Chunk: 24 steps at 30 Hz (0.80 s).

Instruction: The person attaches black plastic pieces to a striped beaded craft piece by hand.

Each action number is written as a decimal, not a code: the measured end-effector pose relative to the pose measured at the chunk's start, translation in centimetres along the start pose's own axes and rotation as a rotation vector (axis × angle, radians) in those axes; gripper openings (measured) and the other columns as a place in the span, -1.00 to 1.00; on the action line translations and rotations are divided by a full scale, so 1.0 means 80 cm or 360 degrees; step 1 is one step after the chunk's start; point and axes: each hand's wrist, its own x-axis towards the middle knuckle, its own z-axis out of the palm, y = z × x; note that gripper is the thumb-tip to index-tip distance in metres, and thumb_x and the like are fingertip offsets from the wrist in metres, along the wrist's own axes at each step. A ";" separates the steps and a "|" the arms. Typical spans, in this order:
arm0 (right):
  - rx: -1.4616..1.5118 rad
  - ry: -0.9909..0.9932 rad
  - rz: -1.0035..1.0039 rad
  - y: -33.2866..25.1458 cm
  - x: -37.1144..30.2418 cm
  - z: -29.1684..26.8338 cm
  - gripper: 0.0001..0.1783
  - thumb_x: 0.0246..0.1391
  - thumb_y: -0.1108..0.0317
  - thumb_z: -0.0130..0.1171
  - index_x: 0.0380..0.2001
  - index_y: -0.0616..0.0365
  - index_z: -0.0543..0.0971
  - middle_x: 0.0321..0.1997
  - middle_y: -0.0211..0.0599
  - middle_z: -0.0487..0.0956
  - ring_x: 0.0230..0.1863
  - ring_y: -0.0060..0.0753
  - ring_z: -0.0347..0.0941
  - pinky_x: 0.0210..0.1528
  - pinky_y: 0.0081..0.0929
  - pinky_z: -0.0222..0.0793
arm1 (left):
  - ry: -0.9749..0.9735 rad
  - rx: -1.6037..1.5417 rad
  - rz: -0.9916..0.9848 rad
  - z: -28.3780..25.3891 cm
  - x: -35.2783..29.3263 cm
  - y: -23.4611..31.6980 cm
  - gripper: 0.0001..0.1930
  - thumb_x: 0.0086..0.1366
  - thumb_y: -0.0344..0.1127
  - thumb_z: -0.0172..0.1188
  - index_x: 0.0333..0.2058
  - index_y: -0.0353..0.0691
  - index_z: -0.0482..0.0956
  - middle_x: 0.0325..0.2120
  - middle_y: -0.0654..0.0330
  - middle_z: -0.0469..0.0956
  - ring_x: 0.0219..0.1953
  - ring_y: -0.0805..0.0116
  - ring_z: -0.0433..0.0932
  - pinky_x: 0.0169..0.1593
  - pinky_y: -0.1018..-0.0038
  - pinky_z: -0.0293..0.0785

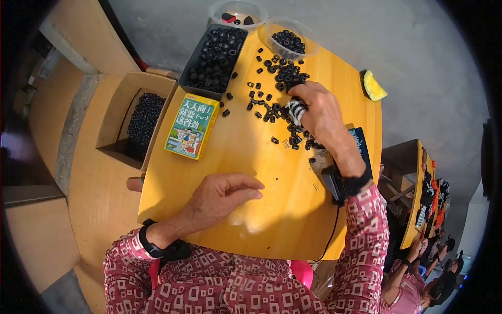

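Observation:
My right hand (320, 114) reaches over the yellow table (246, 157) into a scatter of small black ring parts (277, 83). Its fingers are closed on a short stack of black and white rings (296, 111). My left hand (222, 196) rests flat on the table near the front edge, fingers loosely together, holding nothing. Both wrists wear black bands, and my sleeves are red with a white pattern.
A dark tray (214, 55) full of black rings stands at the back left, beside two clear round tubs (290, 39) (238, 13). A green and yellow box (192, 125) lies on the table. A cardboard box (138, 120) of black parts sits left of the table. A yellow wedge (374, 86) lies on the right edge. A person sits at the lower right.

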 end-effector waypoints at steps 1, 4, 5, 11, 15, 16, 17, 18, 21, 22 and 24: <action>0.0014 -0.0008 -0.0006 -0.016 -0.005 -0.008 -0.78 -0.14 0.55 0.25 -0.32 0.15 0.63 -0.37 -0.13 0.55 -0.23 -0.07 0.52 -0.16 -0.19 0.45 | 0.0076 -0.0116 -0.0019 -0.001 0.001 0.003 -0.75 0.36 -0.32 0.20 -0.10 -0.37 0.60 -0.38 0.32 0.62 -0.30 0.66 0.51 -0.20 0.66 0.44; 0.0051 0.0162 -0.0338 -0.083 -0.043 -0.030 -0.80 -0.16 0.50 0.28 -0.36 0.22 0.59 -0.41 -0.20 0.48 -0.30 -0.18 0.46 -0.27 -0.27 0.38 | 0.0201 -0.0415 -0.0038 -0.002 0.006 0.007 -0.74 0.37 -0.36 0.18 -0.05 -0.38 0.57 -0.27 0.25 0.64 -0.19 0.58 0.57 -0.09 0.63 0.47; 0.0061 0.0154 -0.0418 -0.102 -0.058 -0.027 -0.76 -0.18 0.49 0.29 -0.33 0.25 0.59 -0.40 -0.23 0.46 -0.31 -0.22 0.45 -0.29 -0.31 0.37 | 0.0259 -0.0588 -0.0029 -0.004 0.007 0.007 -0.73 0.37 -0.38 0.17 -0.02 -0.38 0.56 -0.21 0.20 0.64 -0.14 0.53 0.58 -0.03 0.62 0.48; 0.0047 0.0050 -0.0418 -0.139 -0.127 -0.007 -0.52 -0.18 0.43 0.26 -0.09 0.33 0.58 -0.27 -0.23 0.47 -0.24 -0.27 0.43 -0.19 -0.37 0.37 | 0.0030 -0.0613 -0.0108 0.007 0.007 -0.002 -0.79 0.38 -0.37 0.17 -0.07 -0.32 0.55 -0.22 0.26 0.59 -0.18 0.53 0.54 -0.01 0.57 0.49; 0.0293 0.0018 -0.0287 -0.149 -0.143 -0.006 -0.50 -0.18 0.45 0.25 -0.05 0.35 0.56 -0.22 -0.17 0.48 -0.23 -0.21 0.43 -0.14 -0.30 0.38 | 0.0033 -0.0716 -0.0105 0.008 0.001 -0.004 -0.81 0.38 -0.37 0.17 -0.10 -0.31 0.56 -0.23 0.28 0.58 -0.19 0.55 0.53 -0.03 0.59 0.48; 0.0291 0.0019 -0.0286 -0.149 -0.145 -0.005 -0.50 -0.18 0.45 0.25 -0.05 0.35 0.56 -0.22 -0.17 0.48 -0.23 -0.21 0.43 -0.14 -0.30 0.38 | 0.0054 -0.0636 -0.0105 0.009 0.000 -0.004 -0.82 0.38 -0.38 0.17 -0.10 -0.31 0.57 -0.23 0.27 0.58 -0.19 0.55 0.53 -0.04 0.60 0.48; 0.0317 0.0017 -0.0272 -0.148 -0.146 -0.002 -0.49 -0.18 0.47 0.25 -0.04 0.35 0.56 -0.21 -0.16 0.48 -0.23 -0.20 0.43 -0.14 -0.29 0.39 | 0.0077 -0.0558 -0.0106 0.010 0.000 -0.004 -0.83 0.38 -0.38 0.17 -0.11 -0.31 0.57 -0.24 0.27 0.59 -0.20 0.55 0.53 -0.04 0.60 0.48; 0.0343 0.0015 -0.0259 -0.147 -0.148 0.000 -0.48 -0.19 0.49 0.25 -0.04 0.35 0.55 -0.20 -0.14 0.48 -0.22 -0.19 0.43 -0.13 -0.28 0.39 | 0.0076 -0.0559 -0.0104 0.011 0.000 -0.004 -0.83 0.38 -0.38 0.17 -0.11 -0.31 0.57 -0.24 0.27 0.59 -0.20 0.55 0.53 -0.04 0.60 0.48; 0.0373 -0.0001 -0.0219 -0.144 -0.150 0.003 -0.44 -0.21 0.51 0.25 -0.01 0.35 0.54 -0.21 -0.17 0.49 -0.23 -0.18 0.44 -0.13 -0.30 0.39 | 0.0059 -0.0405 -0.0042 0.011 -0.002 -0.008 -0.82 0.38 -0.37 0.17 -0.11 -0.32 0.57 -0.25 0.26 0.59 -0.19 0.55 0.54 -0.03 0.60 0.49; 0.0374 -0.0002 -0.0221 -0.143 -0.149 0.003 -0.44 -0.21 0.51 0.25 -0.01 0.35 0.54 -0.21 -0.17 0.49 -0.23 -0.18 0.44 -0.13 -0.30 0.39 | 0.0041 -0.0456 -0.0049 0.010 -0.002 -0.010 -0.82 0.39 -0.38 0.16 -0.11 -0.32 0.57 -0.24 0.25 0.60 -0.18 0.53 0.56 -0.02 0.59 0.51; 0.0503 -0.0007 -0.0186 -0.139 -0.144 0.001 -0.49 -0.19 0.52 0.27 -0.04 0.28 0.55 -0.28 -0.21 0.51 -0.27 -0.20 0.46 -0.17 -0.30 0.42 | 0.0030 -0.0510 -0.0053 0.007 -0.003 -0.012 -0.82 0.39 -0.38 0.15 -0.11 -0.32 0.57 -0.23 0.24 0.60 -0.17 0.51 0.58 -0.02 0.58 0.52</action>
